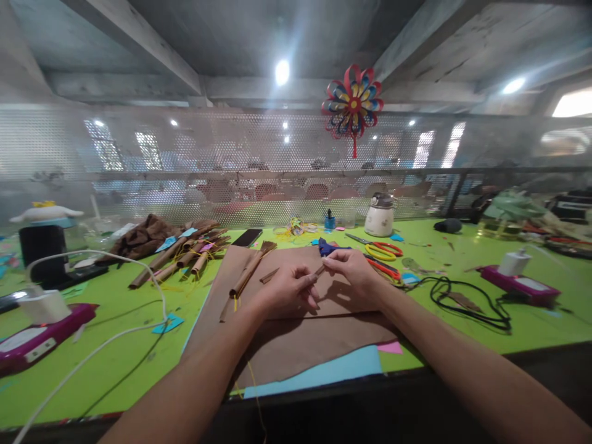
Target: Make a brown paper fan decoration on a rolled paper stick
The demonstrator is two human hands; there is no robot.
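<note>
Over a large brown sheet point(287, 351) on the green table, my left hand point(296, 288) and my right hand point(349, 268) almost meet. Between their fingertips is a small thin brown strip point(319, 271), pinched at both ends. A rolled brown piece point(250, 271) with yellow thread lies left of my left hand, and a short brown scrap point(269, 275) is beside that hand. Just behind my right hand is a dark blue tool point(327, 247), partly hidden. Light blue paper point(324, 373) shows under the sheet's front edge.
Brown rolls point(185, 250) with yellow threads lie at back left, near a phone point(247, 237). Scissors point(383, 250), a white bottle point(379, 216) and a black cable point(444, 296) are right. Purple power strips point(518, 287) stand at both sides; a white cable point(161, 290) crosses the left.
</note>
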